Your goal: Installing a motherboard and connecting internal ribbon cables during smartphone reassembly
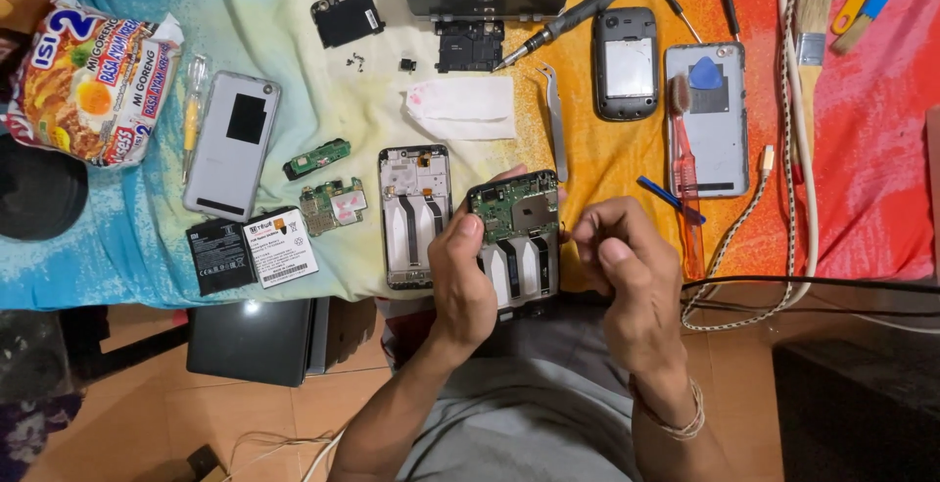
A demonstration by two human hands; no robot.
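At the lower middle of the frame the left hand [462, 281] grips an opened phone [516, 237] with its green board exposed, while the right hand [627, 272] beside it has its fingers curled together, perhaps pinching a small part I cannot see.

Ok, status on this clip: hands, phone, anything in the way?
Left hand gripping opened phone frame. Right hand pinched beside it, contents unclear. Second frame lies alongside, clear.

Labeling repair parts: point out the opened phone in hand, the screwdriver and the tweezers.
opened phone [516, 210]: head view, on its green circuit board.
screwdriver [580, 11]: head view, middle of the black handle.
tweezers [555, 120]: head view, mid-length of the metal arms.
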